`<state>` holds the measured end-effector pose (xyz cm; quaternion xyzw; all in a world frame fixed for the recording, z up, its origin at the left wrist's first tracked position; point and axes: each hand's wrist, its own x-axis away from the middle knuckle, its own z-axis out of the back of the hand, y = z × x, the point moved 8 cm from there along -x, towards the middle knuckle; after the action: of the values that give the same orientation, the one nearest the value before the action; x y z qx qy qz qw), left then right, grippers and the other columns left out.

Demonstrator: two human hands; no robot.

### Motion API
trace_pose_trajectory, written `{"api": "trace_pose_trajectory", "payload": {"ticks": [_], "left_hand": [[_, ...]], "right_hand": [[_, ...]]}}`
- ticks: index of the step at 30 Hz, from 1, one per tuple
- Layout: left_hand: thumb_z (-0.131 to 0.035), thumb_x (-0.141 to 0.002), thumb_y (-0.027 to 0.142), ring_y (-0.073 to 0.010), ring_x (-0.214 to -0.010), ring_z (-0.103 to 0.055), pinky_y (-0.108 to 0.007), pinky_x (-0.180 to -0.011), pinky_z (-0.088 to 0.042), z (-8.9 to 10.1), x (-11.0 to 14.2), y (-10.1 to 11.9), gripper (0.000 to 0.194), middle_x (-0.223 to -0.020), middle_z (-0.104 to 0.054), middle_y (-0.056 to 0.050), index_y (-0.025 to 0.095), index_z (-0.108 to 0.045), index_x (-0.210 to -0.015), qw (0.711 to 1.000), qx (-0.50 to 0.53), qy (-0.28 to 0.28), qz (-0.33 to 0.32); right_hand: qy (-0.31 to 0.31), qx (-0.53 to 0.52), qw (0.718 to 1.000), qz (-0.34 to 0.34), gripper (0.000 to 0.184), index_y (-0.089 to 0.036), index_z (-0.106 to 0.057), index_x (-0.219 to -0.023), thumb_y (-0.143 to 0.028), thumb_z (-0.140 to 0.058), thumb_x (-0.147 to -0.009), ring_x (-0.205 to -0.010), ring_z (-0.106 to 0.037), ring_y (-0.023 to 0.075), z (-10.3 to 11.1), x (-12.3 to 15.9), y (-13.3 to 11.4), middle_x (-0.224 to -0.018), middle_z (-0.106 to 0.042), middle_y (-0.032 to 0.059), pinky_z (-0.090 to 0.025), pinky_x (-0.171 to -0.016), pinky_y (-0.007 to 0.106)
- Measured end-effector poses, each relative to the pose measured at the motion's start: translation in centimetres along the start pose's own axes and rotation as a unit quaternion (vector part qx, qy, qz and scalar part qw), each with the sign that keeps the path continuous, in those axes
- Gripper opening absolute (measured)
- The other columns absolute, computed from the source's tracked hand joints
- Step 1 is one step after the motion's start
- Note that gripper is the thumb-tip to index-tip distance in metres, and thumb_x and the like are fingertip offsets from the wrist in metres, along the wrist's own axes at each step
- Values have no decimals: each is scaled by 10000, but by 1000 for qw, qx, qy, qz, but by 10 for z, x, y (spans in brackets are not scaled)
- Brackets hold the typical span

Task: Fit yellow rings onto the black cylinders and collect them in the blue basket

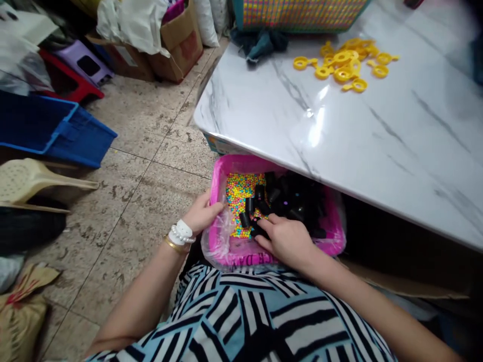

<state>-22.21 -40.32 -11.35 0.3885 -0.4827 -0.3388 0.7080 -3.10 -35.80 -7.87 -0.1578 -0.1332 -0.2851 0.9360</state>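
A pink rectangular basin (271, 257) lined with clear plastic rests in front of my body, partly under the table edge. Inside it, small multicoloured beads (238, 191) show on the left, and many black cylindrical pieces (286, 195) are heaped on the right. My left hand (202, 213) grips the basin's left rim, its thumb over the edge. My right hand (285, 239) reaches into the basin, with thumb and fingers closed around a black piece (256, 227) above the beads. Its fingers partly hide that piece.
A white marbled table (256, 110) stands ahead, bearing yellow ring-shaped parts (345, 63), a dark cloth (260, 44) and a checked basket (298, 15). On the floor to the left are a blue crate (83, 136), a cream stool (30, 178), cardboard boxes (181, 48) and a tied sack (20, 322).
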Motion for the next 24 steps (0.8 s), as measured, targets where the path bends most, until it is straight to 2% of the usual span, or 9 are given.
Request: {"api": "trace_pose_trajectory", "payload": {"ticks": [2,4,8,11,15,17,19,21,24], "left_hand": [[-592,-702,315,-200,-821,-606,-309,-736,-515,4,12,2,467,-956,-669,-38,140,-603,-1135,1000,-24,5,-7],[-578,-720,317,-202,-832,-601,-314,-743,-513,9,21,0,483,-982,-662,-46,136,-582,-1168,999,-30,15,-2],[-569,-715,304,-194,-801,-593,-316,-733,-514,12,21,-5,465,-953,-654,-46,117,-582,-1140,1000,-7,24,9],[-571,-731,288,-196,-808,-601,-331,-757,-519,6,11,-1,473,-957,-659,-48,120,-582,-1172,1000,0,17,-9],[-631,-760,315,-246,-1071,-601,-369,-938,-497,-7,7,11,677,-1246,-620,-94,163,-447,-1393,992,105,-8,-63],[-642,-783,336,-267,-1177,-565,-384,-1001,-473,-13,11,12,718,-1351,-567,-105,184,-398,-1442,985,159,-7,-68],[-640,-809,356,-280,-1209,-554,-401,-1021,-467,-17,15,9,731,-1377,-553,-112,196,-366,-1468,980,190,0,-58],[-632,-828,382,-285,-1205,-561,-413,-1018,-473,-21,17,4,748,-1377,-556,-113,206,-329,-1489,977,206,0,-51],[-626,-839,404,-278,-1198,-564,-408,-1018,-474,-23,18,1,739,-1384,-549,-105,207,-331,-1488,977,204,-5,-65]], "right_hand": [[-21,25,998,60,186,-203,-693,-973,-336,-595,-886,-857,-635,247,-3,-4,-17,-978,-662,90,-467,-649,313],[-32,46,993,103,199,-185,-693,-998,-317,-618,-869,-902,-605,273,-6,-7,-29,-1007,-646,121,-470,-680,333],[-44,29,986,158,183,-146,-699,-993,-224,-617,-850,-922,-588,283,-5,-12,-35,-1009,-638,142,-490,-744,369],[-26,-130,970,205,233,-180,-666,-1035,-165,-636,-804,-962,-598,234,13,-16,-27,-1041,-649,91,-498,-847,352],[55,-383,907,166,325,-227,-611,-1151,-185,-617,-829,-1004,-638,185,34,-29,10,-1103,-671,43,-505,-911,341],[72,-462,871,148,368,-235,-605,-1205,-236,-634,-839,-1031,-651,197,33,-39,24,-1142,-673,54,-515,-920,361],[82,-486,857,148,369,-237,-618,-1215,-256,-639,-847,-1060,-648,206,33,-51,31,-1171,-665,62,-521,-924,365],[126,-438,877,151,334,-236,-638,-1194,-224,-618,-860,-1067,-642,201,40,-65,34,-1169,-665,58,-516,-935,358],[187,-251,939,146,360,-201,-630,-1220,-128,-545,-878,-1099,-615,222,52,-86,25,-1199,-660,87,-474,-996,392]]}}
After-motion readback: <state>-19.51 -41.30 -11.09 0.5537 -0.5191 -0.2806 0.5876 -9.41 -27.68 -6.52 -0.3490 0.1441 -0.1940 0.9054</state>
